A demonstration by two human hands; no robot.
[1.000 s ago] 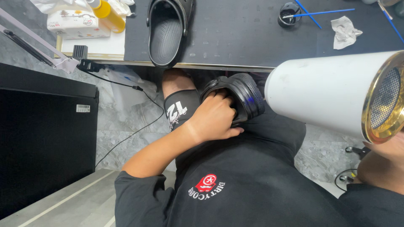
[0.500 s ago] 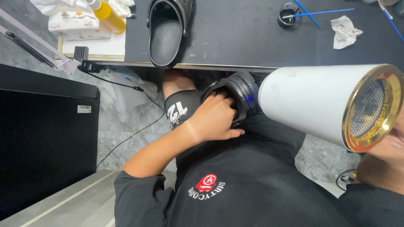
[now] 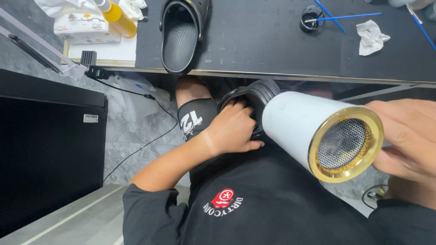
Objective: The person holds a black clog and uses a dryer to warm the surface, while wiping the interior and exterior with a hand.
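Black clog gripped by left hand fingers on lap.

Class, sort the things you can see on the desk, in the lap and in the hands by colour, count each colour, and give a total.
Black: 3 (clog on the desk, clog in the left hand, pot)
White: 3 (dryer in the right hand, tissue, tissue box)
Blue: 3 (brushes)
Yellow: 1 (bottle)
Total: 10
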